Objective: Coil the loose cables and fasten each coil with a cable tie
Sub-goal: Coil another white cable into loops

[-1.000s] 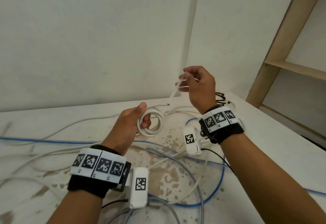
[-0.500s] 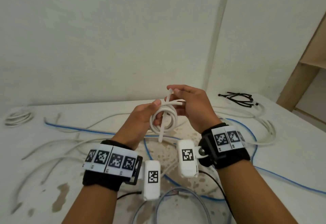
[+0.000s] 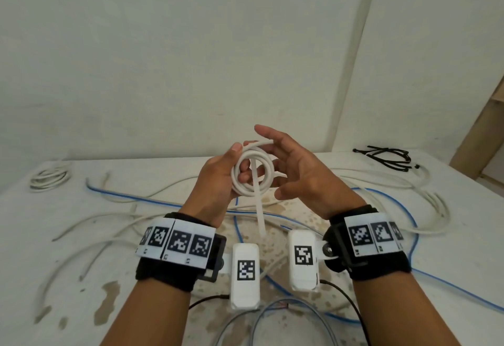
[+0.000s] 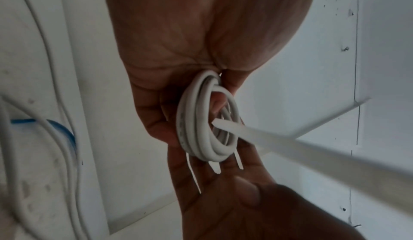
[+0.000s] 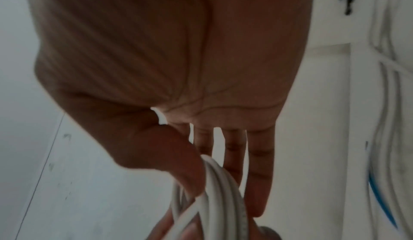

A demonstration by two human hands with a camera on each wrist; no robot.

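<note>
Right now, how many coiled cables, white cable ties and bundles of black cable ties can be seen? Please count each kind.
Coiled white cables: 2, the held coil in the left hand and the far-left coil on the table
White cable tie: 1, passed through the held coil
Bundle of black cable ties: 1
Total: 4

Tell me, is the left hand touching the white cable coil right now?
Touching. The left wrist view shows the left hand gripping the white cable coil, with a finger through its loop and the thumb against it.
</note>
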